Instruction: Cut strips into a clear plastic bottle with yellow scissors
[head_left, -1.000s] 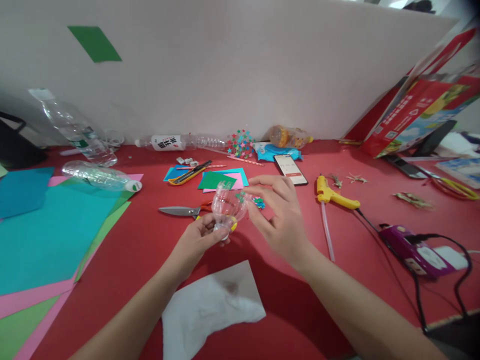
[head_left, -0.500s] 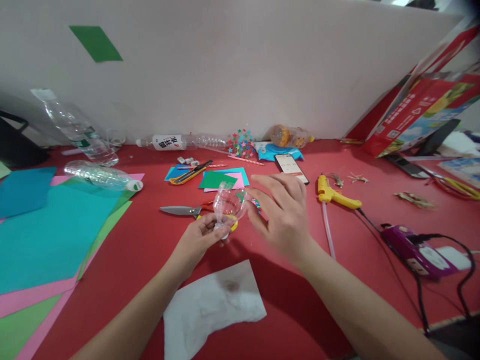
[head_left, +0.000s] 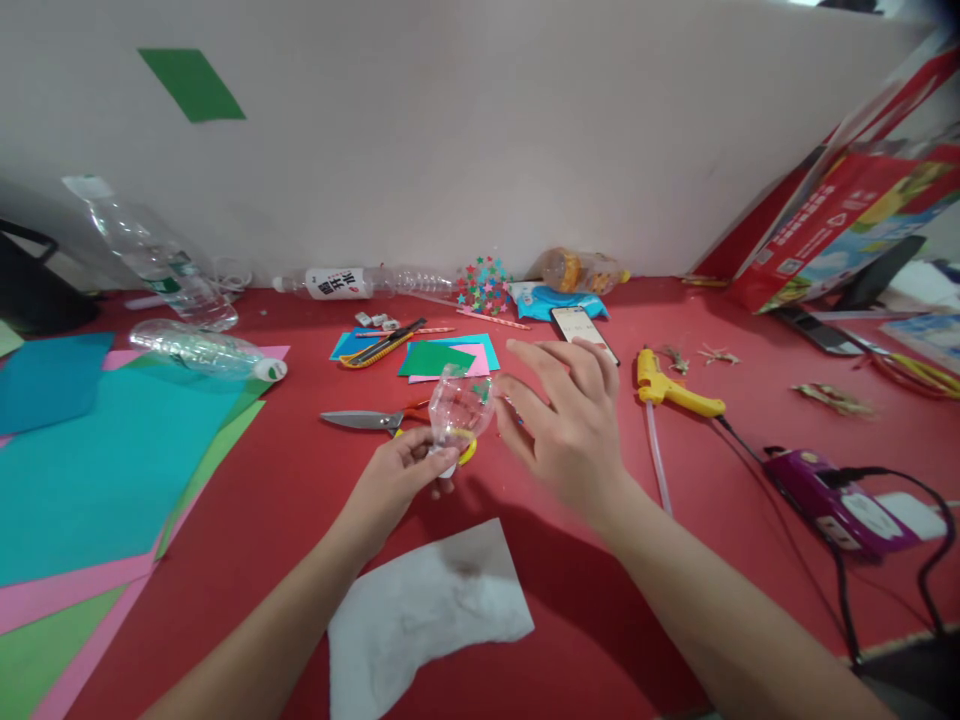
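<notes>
My left hand (head_left: 397,480) is closed round the neck of a cut-off clear plastic bottle top (head_left: 459,408), holding it tilted above the red table (head_left: 300,480). My right hand (head_left: 566,420) hovers just to its right with fingers stretched out and apart, the thumb close to the bottle piece; nothing shows in it. Scissors (head_left: 367,421) lie on the table right behind the bottle piece. A crumpled white tissue (head_left: 427,610) lies in front of my arms.
Large coloured paper sheets (head_left: 97,470) cover the left side, with clear plastic bottles (head_left: 202,352) on and behind them. Small paper pieces (head_left: 442,358), a utility knife (head_left: 379,350), a phone (head_left: 583,332), a yellow glue gun (head_left: 675,392) with cable, and a purple device (head_left: 829,495) lie around. A white wall stands behind.
My right hand has opened from a loose pinch and shifted slightly right and back from the bottle piece. My left hand keeps its grip, almost still.
</notes>
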